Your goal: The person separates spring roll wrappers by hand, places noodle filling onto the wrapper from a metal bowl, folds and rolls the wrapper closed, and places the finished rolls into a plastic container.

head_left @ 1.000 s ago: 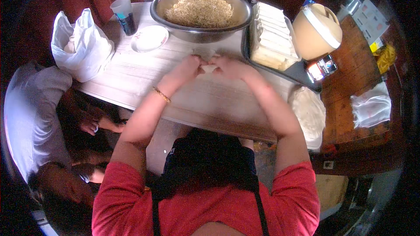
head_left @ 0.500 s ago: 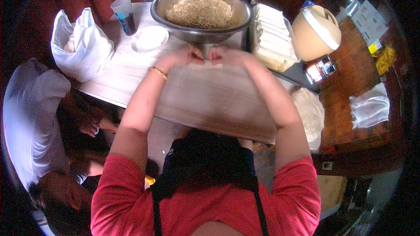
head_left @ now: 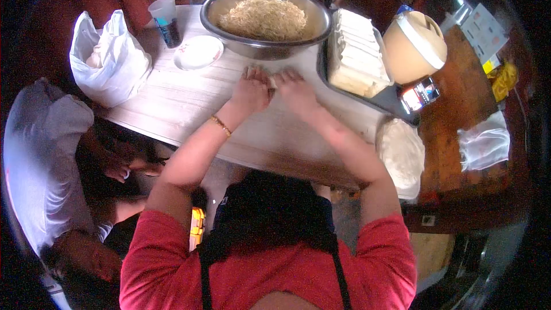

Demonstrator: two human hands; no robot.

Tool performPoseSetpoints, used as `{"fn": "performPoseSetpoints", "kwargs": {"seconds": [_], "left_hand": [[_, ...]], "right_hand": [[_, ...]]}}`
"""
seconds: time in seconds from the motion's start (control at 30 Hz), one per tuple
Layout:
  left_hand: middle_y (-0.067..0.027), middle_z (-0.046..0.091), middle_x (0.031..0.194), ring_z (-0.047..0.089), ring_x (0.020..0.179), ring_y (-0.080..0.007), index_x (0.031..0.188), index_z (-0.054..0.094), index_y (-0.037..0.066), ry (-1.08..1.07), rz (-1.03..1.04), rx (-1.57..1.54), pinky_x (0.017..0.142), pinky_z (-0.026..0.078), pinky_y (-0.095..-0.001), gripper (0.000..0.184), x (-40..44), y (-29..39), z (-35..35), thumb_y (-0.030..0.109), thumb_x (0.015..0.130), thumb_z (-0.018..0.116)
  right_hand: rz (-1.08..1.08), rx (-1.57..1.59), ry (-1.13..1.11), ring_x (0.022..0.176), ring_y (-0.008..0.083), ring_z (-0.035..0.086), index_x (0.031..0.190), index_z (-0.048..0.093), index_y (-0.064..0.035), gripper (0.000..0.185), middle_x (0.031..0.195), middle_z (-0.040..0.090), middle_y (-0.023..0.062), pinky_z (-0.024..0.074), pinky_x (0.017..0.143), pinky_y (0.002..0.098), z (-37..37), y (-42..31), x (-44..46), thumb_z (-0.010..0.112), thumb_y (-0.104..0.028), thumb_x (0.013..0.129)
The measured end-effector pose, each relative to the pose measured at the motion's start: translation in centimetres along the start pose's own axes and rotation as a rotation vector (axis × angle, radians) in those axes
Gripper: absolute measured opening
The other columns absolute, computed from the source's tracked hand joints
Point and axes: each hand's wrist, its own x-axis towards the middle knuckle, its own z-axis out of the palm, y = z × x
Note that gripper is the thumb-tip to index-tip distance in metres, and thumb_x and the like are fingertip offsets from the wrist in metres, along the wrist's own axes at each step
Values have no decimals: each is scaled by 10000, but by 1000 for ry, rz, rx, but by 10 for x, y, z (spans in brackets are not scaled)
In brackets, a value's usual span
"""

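At the middle of the table, in front of a steel bowl of pale shredded filling, both my hands bend over a pale spring roll. Only a sliver of it shows between them. My left hand, with a beaded bracelet at the wrist, has its fingers curled down over the left part. From the other side, the bent fingers of my right hand press on it. Long white rolls lie in rows in a clear plastic box to the right. A stack of pale, soft wrappers sits by my right forearm.
A white plastic bag, a cup and a small plate stand on the left. At right are a beige lidded jug and a lit phone. Another person sits at the left.
Both hands have come nearer to me and closer together. Their fingers now point away from me over the roll; before, they pinched its pale edge from either side.
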Motion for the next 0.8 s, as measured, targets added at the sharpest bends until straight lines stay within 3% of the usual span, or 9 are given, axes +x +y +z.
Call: {"fn": "performPoseSetpoints", "kwargs": {"seconds": [0.07,0.13,0.3,0.37,0.4,0.47,0.57,0.73,0.8], "left_hand": [[-245,299,1453,271,1374,-321,1375,324,-74,-206,-94,21,1128,140,-500,626,5,1,2,370,935,345],[-225,297,1461,272,1373,-322,1396,309,-33,-205,-115,56,1115,152,-534,612,12,-1,12,366,934,343],[-182,212,1508,192,1405,-304,1453,232,66,-286,-207,-66,1108,116,-576,640,34,-19,51,410,926,346],[-166,164,1525,138,1417,-302,1468,195,97,-266,-260,-335,1107,76,-579,680,33,-27,56,413,911,421],[-166,164,1525,138,1417,-302,1468,195,97,-259,-265,-336,1107,76,-579,680,26,-28,46,413,911,421],[-243,213,1488,164,1408,-331,1433,178,-52,-7,-304,-647,1119,84,-538,723,-7,-24,11,388,919,432],[-264,269,1457,216,1386,-360,1419,205,-62,124,-400,-764,1113,132,-526,747,-52,-35,-11,340,882,533],[-270,358,1403,307,1340,-380,1394,299,-41,314,-631,-500,1103,183,-511,668,-130,-53,-30,267,867,571],[-267,368,1397,313,1336,-377,1390,311,-32,358,-659,-449,1102,193,-506,650,-145,-65,-26,261,870,569]], "right_hand": [[68,10,55,1030,317,585,1092,543,-41,263,1043,601,152,518,830,439,5,-5,2,461,-106,851],[183,37,-185,1174,324,511,1183,498,2,355,1239,540,178,435,970,417,7,-8,8,463,-145,862],[80,-275,-44,1179,344,504,1218,473,20,403,1245,524,222,428,973,424,28,-10,14,473,-204,884],[42,-378,-47,1167,350,512,1221,472,24,417,1233,527,233,419,979,425,24,-12,18,484,-230,890],[18,-334,-76,1155,337,508,1201,488,15,403,1207,537,209,397,990,425,22,-9,21,491,-246,893],[-6,-294,-103,1143,323,504,1180,505,7,390,1180,546,184,375,1001,426,13,-1,27,498,-261,897],[-81,9,-105,1120,308,475,1111,534,-8,363,1103,540,151,338,1004,432,-1,10,31,521,-297,892],[-248,84,54,1094,337,457,1055,534,-2,401,1062,523,167,341,983,448,11,24,39,501,-374,908],[-205,75,-47,1108,346,460,1068,531,5,425,1091,527,182,358,976,450,14,23,43,495,-389,911]]}}
